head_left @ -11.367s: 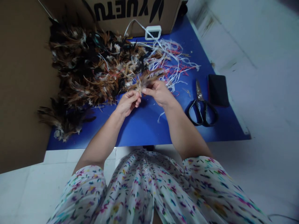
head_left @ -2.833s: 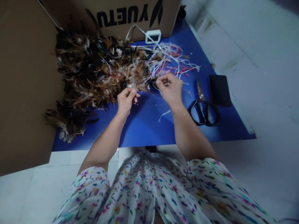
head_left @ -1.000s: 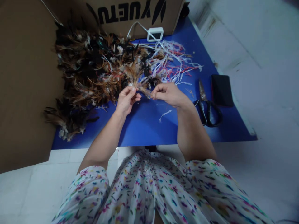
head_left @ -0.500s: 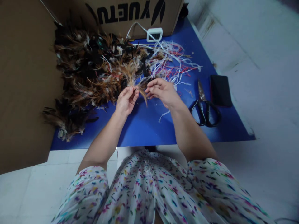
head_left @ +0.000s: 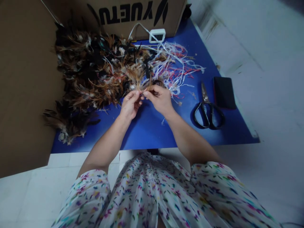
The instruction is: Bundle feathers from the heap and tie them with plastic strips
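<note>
My left hand (head_left: 130, 104) pinches the base of a small bunch of light brown feathers (head_left: 136, 76), which fans upward from the fingers. Right beside it, my right hand (head_left: 158, 97) is closed in a pinch at the same spot, with a few brown feathers sticking up by its fingertips. The tips of both hands nearly touch. Behind and left of them lies a large heap of brown and black feathers (head_left: 90, 69). Tangled white and red strings (head_left: 174, 63) lie behind my right hand.
Black-handled scissors (head_left: 207, 110) and a dark flat object (head_left: 224, 92) lie on the blue table (head_left: 152, 133) at the right. A white device (head_left: 157, 35) stands before a cardboard box (head_left: 142, 25). Brown cardboard (head_left: 26, 88) borders the left side; a dark feather bunch (head_left: 71, 122) lies near it.
My right hand has moved left to my left hand, and its fingers have closed into a pinch. My left hand has shifted slightly right with the feathers.
</note>
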A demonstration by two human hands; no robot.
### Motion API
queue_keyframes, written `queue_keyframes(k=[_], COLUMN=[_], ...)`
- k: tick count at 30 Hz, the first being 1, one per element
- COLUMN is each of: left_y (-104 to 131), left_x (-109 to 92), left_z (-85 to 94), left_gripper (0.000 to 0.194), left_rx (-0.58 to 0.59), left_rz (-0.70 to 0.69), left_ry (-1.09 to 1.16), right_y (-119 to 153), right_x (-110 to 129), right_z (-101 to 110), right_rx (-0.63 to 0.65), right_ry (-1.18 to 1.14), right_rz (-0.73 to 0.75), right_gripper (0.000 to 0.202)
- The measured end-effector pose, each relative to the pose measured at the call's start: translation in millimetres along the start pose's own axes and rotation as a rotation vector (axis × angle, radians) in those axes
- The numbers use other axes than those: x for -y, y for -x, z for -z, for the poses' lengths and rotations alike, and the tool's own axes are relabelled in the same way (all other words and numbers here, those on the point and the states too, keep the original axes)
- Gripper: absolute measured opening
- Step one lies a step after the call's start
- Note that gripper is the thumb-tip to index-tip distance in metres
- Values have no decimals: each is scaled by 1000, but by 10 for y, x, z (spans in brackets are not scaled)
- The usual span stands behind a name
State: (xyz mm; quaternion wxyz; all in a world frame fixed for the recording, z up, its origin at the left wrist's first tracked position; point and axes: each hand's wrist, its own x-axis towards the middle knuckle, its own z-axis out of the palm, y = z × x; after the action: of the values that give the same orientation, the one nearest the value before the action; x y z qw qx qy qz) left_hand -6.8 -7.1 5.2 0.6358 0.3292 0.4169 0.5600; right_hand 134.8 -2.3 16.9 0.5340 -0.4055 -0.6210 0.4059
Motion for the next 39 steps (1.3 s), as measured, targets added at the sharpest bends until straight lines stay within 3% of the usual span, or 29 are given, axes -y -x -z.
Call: queue_keyframes(k=[6, 11, 20, 30, 39], left_y=[68, 65, 92, 128, 107], left_x=[-85, -105, -91, -113, -103], left_z=[-71, -62, -69, -87, -89], left_gripper=[14, 13, 16, 16, 18], left_rx=[-49, -73, 39, 82, 32], left_rz=[51, 62, 106, 136, 126], left_ry=[143, 117, 51, 57, 94], right_y=[-75, -108, -132, -109, -114], right_x=[-117, -119, -136, -137, -120], right_z=[88, 163, 209, 187, 189], right_rx=[-23, -27, -48, -82, -70], right_ry=[-2, 54, 104, 154, 121], right_rz=[112, 184, 266, 258, 263], right_gripper=[49, 46, 43, 44, 42])
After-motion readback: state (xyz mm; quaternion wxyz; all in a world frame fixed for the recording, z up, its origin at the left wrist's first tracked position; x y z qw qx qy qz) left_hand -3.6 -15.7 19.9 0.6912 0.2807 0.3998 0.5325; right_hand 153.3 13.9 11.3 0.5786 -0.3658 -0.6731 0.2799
